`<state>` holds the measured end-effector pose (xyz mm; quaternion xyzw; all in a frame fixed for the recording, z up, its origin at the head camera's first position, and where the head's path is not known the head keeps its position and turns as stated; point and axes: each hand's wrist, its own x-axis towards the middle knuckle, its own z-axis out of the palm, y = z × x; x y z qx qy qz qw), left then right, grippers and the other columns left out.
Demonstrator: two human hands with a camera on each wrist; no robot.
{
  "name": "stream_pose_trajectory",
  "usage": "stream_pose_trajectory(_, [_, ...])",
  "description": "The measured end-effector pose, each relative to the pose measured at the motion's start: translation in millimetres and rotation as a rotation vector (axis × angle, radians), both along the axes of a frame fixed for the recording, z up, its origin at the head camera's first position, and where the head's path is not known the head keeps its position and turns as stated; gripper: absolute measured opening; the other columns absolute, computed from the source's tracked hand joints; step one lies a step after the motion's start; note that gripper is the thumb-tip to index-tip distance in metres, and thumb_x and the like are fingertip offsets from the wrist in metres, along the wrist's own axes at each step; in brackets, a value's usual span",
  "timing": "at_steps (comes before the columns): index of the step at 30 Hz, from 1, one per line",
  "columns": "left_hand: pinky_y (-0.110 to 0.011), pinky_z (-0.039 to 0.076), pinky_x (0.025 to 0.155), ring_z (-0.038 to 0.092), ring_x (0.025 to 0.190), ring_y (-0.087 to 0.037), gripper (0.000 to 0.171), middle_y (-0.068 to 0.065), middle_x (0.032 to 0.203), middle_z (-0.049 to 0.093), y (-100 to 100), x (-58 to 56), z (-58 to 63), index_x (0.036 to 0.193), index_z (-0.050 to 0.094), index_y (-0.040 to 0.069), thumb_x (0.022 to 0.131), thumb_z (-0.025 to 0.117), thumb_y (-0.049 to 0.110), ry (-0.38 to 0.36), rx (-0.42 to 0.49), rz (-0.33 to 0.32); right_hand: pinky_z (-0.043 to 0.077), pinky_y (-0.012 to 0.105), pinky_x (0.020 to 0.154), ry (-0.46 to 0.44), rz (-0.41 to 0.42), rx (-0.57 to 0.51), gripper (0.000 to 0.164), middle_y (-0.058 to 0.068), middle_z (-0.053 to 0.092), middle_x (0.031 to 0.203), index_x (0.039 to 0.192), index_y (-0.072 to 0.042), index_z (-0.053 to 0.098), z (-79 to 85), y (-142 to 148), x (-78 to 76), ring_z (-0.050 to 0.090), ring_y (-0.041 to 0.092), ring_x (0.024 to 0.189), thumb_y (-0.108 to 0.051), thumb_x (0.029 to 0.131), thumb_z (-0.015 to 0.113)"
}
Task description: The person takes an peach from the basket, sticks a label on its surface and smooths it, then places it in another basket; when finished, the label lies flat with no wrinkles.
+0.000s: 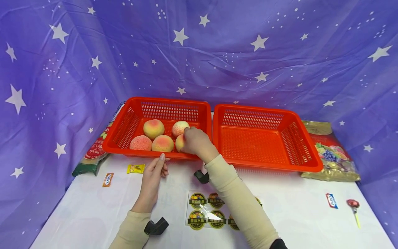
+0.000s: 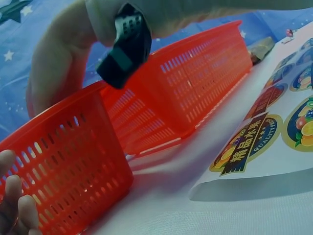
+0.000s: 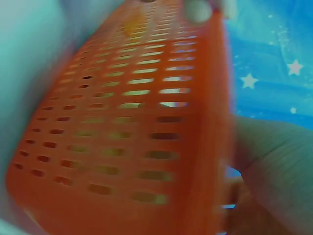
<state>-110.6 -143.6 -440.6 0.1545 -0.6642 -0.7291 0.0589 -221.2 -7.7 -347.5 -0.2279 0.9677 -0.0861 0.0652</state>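
The left red plastic basket [image 1: 171, 102] holds several peaches, among them a yellow-and-pink one [image 1: 153, 128], a redder one [image 1: 141, 143] and a pale speckled one [image 1: 180, 128]. My right hand [image 1: 199, 141] reaches over the front right of this basket and grips a peach [image 1: 179, 143], partly hidden by the fingers. Just outside the front wall is my left hand [image 1: 153, 174], its thumb tip by the rim and its fingers loosely bent, holding nothing. In the left wrist view, the left fingertips [image 2: 27, 210] are close to the slotted basket wall [image 2: 83, 161].
A second red basket [image 1: 253, 145] stands to the right. A sheet of round fruit stickers [image 1: 206, 211] lies in front, partly under the right forearm. Small candy packets [image 1: 135, 168], a lollipop [image 1: 352, 203] and printed bags [image 1: 334, 152] are around the edges.
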Motion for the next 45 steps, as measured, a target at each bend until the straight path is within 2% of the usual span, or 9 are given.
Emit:
stream_pose_trajectory(7, [-0.028, 0.045, 0.065, 0.048, 0.067, -0.016, 0.055, -0.006, 0.078, 0.048, 0.5, 0.7, -0.6, 0.103, 0.059, 0.005, 0.081, 0.050, 0.054, -0.019, -0.011, -0.004, 0.048, 0.034, 0.059, 0.019, -0.007, -0.017, 0.057, 0.009, 0.051, 0.098, 0.108, -0.004, 0.050, 25.0, 6.1, 16.0, 0.053, 0.023, 0.064, -0.045, 0.069, 0.062])
stream_pose_trajectory(12, [-0.028, 0.045, 0.066, 0.047, 0.068, -0.017, 0.057, -0.006, 0.079, 0.047, 0.5, 0.5, -1.0, 0.105, 0.058, 0.005, 0.080, 0.049, 0.056, -0.016, -0.012, -0.009, 0.043, 0.031, 0.050, 0.068, -0.014, -0.033, 0.052, 0.005, 0.047, 0.089, 0.104, -0.007, 0.050, 43.2, 13.1, 29.7, 0.051, 0.021, 0.057, -0.044, 0.069, 0.062])
stream_pose_trajectory(15, [-0.028, 0.045, 0.065, 0.047, 0.068, -0.017, 0.057, -0.007, 0.079, 0.047, 0.9, 0.1, -1.6, 0.105, 0.058, 0.004, 0.081, 0.049, 0.055, -0.008, -0.008, -0.012, 0.042, 0.030, 0.049, 0.107, -0.019, -0.054, 0.051, 0.003, 0.045, 0.086, 0.102, -0.008, 0.049, 53.5, 19.3, 39.4, 0.050, 0.019, 0.057, -0.044, 0.068, 0.062])
stream_pose_trajectory(19, [-0.028, 0.044, 0.064, 0.047, 0.067, -0.017, 0.055, -0.007, 0.077, 0.047, 0.4, -0.5, -2.7, 0.102, 0.059, 0.005, 0.081, 0.049, 0.054, -0.005, 0.004, -0.006, 0.041, 0.028, 0.052, 0.130, -0.027, -0.117, 0.053, 0.001, 0.045, 0.088, 0.104, -0.012, 0.049, 66.3, 31.0, 52.7, 0.050, 0.016, 0.061, -0.044, 0.065, 0.065])
stream_pose_trajectory(25, [-0.028, 0.044, 0.063, 0.047, 0.067, -0.017, 0.050, -0.007, 0.078, 0.047, 1.4, -1.2, -3.3, 0.100, 0.061, 0.009, 0.081, 0.049, 0.054, 0.004, 0.004, -0.009, 0.044, 0.028, 0.062, 0.075, -0.034, -0.279, 0.060, -0.004, 0.046, 0.095, 0.113, -0.018, 0.047, 76.1, 67.5, 70.5, 0.051, 0.013, 0.071, -0.046, 0.064, 0.068])
stream_pose_trajectory(29, [-0.029, 0.044, 0.064, 0.047, 0.068, -0.018, 0.049, -0.007, 0.078, 0.047, 1.1, -1.9, -3.0, 0.100, 0.061, 0.010, 0.083, 0.048, 0.054, 0.008, -0.004, -0.018, 0.045, 0.028, 0.066, 0.041, -0.051, -0.346, 0.063, -0.007, 0.046, 0.098, 0.116, -0.021, 0.047, 73.8, 94.5, 84.0, 0.051, 0.011, 0.076, -0.048, 0.064, 0.069])
stream_pose_trajectory(34, [-0.030, 0.045, 0.066, 0.047, 0.069, -0.019, 0.051, -0.007, 0.080, 0.046, 0.9, -2.6, -2.1, 0.105, 0.060, 0.006, 0.085, 0.046, 0.050, -0.001, -0.001, -0.035, 0.044, 0.029, 0.068, 0.031, -0.095, -0.339, 0.067, -0.008, 0.047, 0.102, 0.120, -0.022, 0.045, 63.9, 121.7, 99.6, 0.051, 0.010, 0.079, -0.050, 0.064, 0.070])
stream_pose_trajectory(40, [-0.030, 0.045, 0.068, 0.047, 0.071, -0.019, 0.054, -0.006, 0.081, 0.046, 1.1, -1.7, -0.4, 0.107, 0.060, 0.007, 0.084, 0.045, 0.054, -0.045, -0.005, -0.039, 0.044, 0.027, 0.066, -0.004, -0.100, -0.342, 0.063, -0.010, 0.048, 0.099, 0.117, -0.023, 0.047, 45.6, 147.3, 112.4, 0.050, 0.009, 0.078, -0.043, 0.063, 0.073])
stream_pose_trajectory(45, [-0.028, 0.044, 0.066, 0.047, 0.069, -0.017, 0.053, -0.006, 0.080, 0.046, 2.8, -1.6, 0.1, 0.103, 0.061, 0.010, 0.082, 0.047, 0.056, -0.028, 0.014, -0.035, 0.042, 0.026, 0.062, -0.015, -0.135, -0.295, 0.064, -0.006, 0.049, 0.094, 0.116, -0.019, 0.049, 23.6, 163.6, 115.8, 0.049, 0.010, 0.073, -0.042, 0.062, 0.074])
